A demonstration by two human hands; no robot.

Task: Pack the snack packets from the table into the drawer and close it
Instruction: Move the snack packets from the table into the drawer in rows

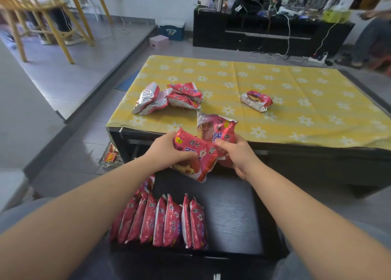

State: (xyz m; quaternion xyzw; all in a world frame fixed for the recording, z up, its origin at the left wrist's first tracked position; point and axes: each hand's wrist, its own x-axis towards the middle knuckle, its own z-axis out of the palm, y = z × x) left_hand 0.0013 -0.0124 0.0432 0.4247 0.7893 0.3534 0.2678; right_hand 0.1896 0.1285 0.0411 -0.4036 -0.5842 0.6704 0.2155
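Head-worn camera looks forward and down, close above the open drawer (232,216).

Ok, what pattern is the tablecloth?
Yellow tablecloth with white daisy-like flowers, seen in the head view.

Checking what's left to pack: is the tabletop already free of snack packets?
No, a pile of packets and one lone packet lie on the yellow flowered tablecloth.

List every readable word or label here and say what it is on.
"绿竹", or so it seems: front packet in the left hand.
Large white character, partly covered, unreadable: rear packet in the right hand.
Too blurred: row of packets in the drawer, loose packets on the table.
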